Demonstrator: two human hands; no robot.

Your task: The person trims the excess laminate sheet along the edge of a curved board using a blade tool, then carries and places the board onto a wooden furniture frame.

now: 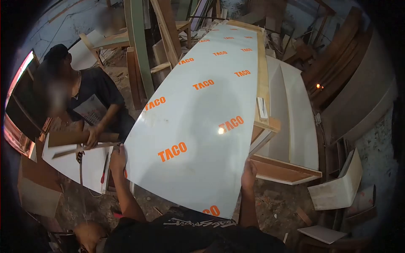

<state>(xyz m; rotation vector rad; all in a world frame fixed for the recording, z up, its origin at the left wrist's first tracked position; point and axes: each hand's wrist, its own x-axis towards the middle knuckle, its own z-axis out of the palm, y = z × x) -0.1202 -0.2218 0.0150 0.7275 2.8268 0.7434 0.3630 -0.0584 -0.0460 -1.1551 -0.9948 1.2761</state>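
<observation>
A long white laminate sheet [190, 126], printed with orange TACO marks, stretches from my chest to the far end of the work surface. My left hand [118, 159] grips its left edge, and my right hand [249, 170] is closed on its right edge near the front. The fingers are partly hidden by the sheet. Beneath its right side, a pale wooden strip [262, 63] shows. Near my right hand, a white-lined wooden cabinet frame [287, 168] lies under and beside the sheet.
At left, a co-worker [95, 92] in dark clothes holds a brown board [67, 138] over a white-topped table [84, 168]. A red-handled tool [103, 175] lies there. Tall boards [137, 50] stand behind. Curved panels [363, 109] lean at right; a white panel piece [337, 185] stands below them.
</observation>
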